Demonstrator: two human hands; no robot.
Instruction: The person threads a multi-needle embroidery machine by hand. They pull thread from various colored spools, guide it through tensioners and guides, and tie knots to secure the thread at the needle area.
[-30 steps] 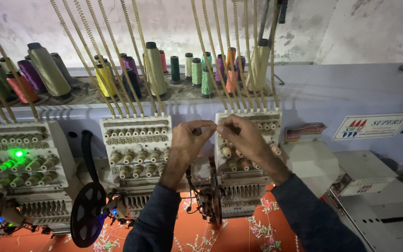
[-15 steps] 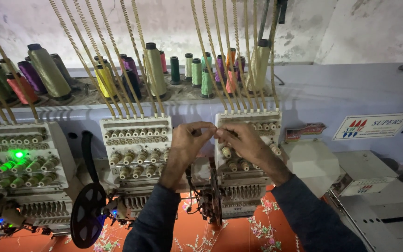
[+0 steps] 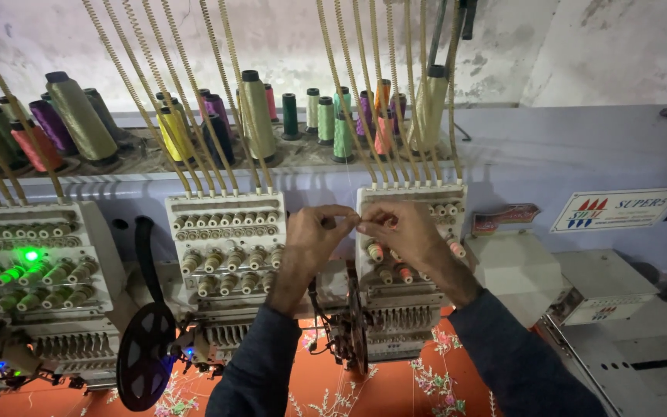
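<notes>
Leftward: embroidery head (image 3: 36, 286) with a green lamp (image 3: 31, 255) lit.
Middle head (image 3: 225, 262): just left of the hands.
Left hand (image 3: 312, 238): fingertips pinched narrow on a fine thread (image 3: 347, 174).
Right hand (image 3: 401, 230): pinched against the left, before the right head (image 3: 441, 205).
Thread: runs up toward the cones (image 3: 341, 127).

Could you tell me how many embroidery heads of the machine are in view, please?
3: left head with a green light, middle head, right head behind both hands; more may lie outside the frame.
</notes>
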